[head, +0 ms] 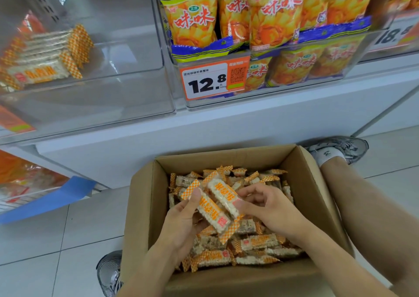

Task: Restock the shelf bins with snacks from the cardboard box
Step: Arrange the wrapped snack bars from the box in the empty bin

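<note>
Two wrapped snack bars are held over the open cardboard box, side by side and touching. The left hand grips the nearer bar from the left, its thumb lying across the checkered orange wrapper end. The right hand curls its fingers round the other bar's lower end from the right. Beneath both hands, the box is filled with loose bars of the same kind, lying every way. The box sits on the tiled floor, with a grey shoe at its near left corner and another shoe past its far right corner. Above the box on the left, a clear shelf bin holds a small stack of the same bars. Above the box on the right, another bin is packed with orange snack bags behind a price tag reading 12.8.
</note>
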Action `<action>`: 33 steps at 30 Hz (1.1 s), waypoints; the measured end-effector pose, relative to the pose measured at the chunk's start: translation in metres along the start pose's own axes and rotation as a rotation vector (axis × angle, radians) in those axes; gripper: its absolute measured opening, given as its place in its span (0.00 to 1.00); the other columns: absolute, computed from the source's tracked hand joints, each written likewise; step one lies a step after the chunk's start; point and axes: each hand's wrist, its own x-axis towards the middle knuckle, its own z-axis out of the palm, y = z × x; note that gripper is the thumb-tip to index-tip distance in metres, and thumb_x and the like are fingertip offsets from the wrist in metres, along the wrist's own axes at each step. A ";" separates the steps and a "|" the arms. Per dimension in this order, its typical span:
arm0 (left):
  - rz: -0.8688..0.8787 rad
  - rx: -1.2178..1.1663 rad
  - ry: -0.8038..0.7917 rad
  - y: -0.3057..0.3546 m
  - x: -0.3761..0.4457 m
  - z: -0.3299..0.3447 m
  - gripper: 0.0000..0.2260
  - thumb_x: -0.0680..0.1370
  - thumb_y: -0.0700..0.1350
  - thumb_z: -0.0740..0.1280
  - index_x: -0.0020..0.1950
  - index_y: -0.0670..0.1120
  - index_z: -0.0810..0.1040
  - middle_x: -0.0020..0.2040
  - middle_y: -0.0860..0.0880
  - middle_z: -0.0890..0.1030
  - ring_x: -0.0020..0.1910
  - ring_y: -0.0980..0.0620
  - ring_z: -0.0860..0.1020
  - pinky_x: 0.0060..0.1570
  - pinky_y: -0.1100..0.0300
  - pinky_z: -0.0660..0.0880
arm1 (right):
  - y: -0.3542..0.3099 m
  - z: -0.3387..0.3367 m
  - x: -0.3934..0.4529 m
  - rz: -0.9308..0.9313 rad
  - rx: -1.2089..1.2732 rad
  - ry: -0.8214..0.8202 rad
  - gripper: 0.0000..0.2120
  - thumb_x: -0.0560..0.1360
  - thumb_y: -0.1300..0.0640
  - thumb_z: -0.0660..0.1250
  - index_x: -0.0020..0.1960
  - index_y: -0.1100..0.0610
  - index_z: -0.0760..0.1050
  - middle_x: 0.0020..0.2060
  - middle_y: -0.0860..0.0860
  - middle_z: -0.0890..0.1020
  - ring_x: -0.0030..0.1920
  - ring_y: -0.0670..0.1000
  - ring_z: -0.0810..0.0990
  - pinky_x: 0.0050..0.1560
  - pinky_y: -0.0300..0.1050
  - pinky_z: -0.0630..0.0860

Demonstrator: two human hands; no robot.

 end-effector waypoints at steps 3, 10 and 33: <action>-0.036 -0.024 0.039 0.001 -0.002 0.003 0.19 0.79 0.54 0.66 0.59 0.39 0.81 0.53 0.39 0.85 0.53 0.41 0.84 0.58 0.43 0.78 | 0.002 0.010 -0.002 0.007 0.089 0.049 0.12 0.75 0.53 0.74 0.56 0.55 0.79 0.44 0.50 0.87 0.43 0.48 0.85 0.40 0.36 0.77; -0.107 -0.022 -0.070 0.005 -0.006 0.007 0.17 0.78 0.47 0.68 0.64 0.39 0.78 0.56 0.39 0.84 0.56 0.43 0.84 0.58 0.48 0.80 | 0.012 0.021 -0.004 -0.023 -0.186 0.062 0.12 0.73 0.47 0.76 0.53 0.48 0.78 0.45 0.43 0.86 0.46 0.41 0.84 0.48 0.40 0.81; 0.340 1.071 -0.376 0.064 -0.022 0.001 0.34 0.65 0.63 0.80 0.69 0.56 0.75 0.60 0.63 0.81 0.61 0.65 0.78 0.65 0.58 0.74 | -0.007 0.000 0.005 -0.201 0.203 -0.104 0.13 0.76 0.56 0.72 0.59 0.59 0.79 0.51 0.57 0.84 0.49 0.59 0.85 0.45 0.51 0.83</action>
